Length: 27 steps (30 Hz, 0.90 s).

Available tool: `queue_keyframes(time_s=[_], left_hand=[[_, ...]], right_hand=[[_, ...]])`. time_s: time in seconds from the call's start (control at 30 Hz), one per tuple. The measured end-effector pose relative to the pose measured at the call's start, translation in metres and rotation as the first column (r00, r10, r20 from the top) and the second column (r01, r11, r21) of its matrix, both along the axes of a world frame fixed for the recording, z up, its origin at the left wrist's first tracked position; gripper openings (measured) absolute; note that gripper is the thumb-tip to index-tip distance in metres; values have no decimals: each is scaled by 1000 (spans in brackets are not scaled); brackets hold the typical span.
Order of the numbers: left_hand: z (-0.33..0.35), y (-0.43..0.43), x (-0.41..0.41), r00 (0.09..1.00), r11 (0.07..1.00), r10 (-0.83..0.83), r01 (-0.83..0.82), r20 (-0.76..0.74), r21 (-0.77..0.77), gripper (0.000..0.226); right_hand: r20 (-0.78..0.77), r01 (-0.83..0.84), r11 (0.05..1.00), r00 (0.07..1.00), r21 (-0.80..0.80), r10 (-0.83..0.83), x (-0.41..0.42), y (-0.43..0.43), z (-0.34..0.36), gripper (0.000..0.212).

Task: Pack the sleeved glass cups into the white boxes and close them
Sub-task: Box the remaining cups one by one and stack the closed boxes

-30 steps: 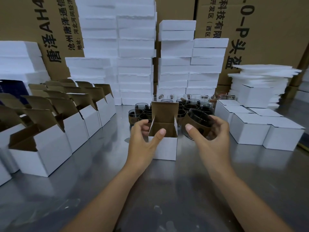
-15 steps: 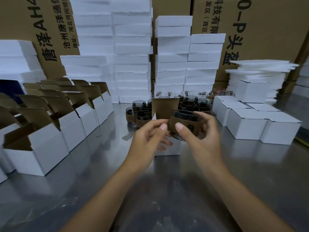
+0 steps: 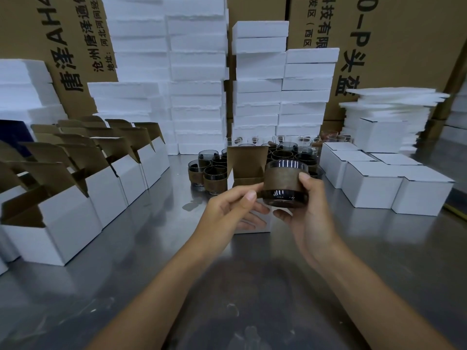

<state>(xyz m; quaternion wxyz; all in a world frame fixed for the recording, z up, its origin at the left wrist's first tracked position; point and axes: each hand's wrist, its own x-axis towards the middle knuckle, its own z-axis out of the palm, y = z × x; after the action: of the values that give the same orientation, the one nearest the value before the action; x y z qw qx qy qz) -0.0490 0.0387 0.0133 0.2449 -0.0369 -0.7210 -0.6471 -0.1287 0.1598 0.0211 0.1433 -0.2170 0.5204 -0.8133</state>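
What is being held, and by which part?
A sleeved glass cup, by its brown sleeve: right hand grips the right side, left hand pinches the left edge.

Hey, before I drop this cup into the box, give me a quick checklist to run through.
1. Grip on the sleeved cup: right hand curled round it, ok.
2. Sleeve seated round the glass: ok.
3. Flap of the open box upright: ok.
4. Box empty inside: hidden, cannot tell.
5. Cup over the opening: sits right of it, not ok.
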Motion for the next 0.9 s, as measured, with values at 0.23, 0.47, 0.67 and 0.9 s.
queue_keyframes(time_s=[0.23,0.47,0.67,0.9], left_hand=[[-3,-1,-1,998,998,-38,35,49,54,33],[-6,-4,-5,971,975,-161,130,176,178,63],[-6,-3,-7,935,947,-264,205,236,247,68],[-8,-3,-6,933,946,-262,197,247,259,67]], right_hand=[[-156,45,999,987,2,-44,0,-1,-2,30],[-454,229,973,867,-1,-204,8,-4,-8,49],[-596,407,912,747,60,-294,9,-5,-15,68],[-746,531,847,578,35,-331,6,-5,-16,76]])
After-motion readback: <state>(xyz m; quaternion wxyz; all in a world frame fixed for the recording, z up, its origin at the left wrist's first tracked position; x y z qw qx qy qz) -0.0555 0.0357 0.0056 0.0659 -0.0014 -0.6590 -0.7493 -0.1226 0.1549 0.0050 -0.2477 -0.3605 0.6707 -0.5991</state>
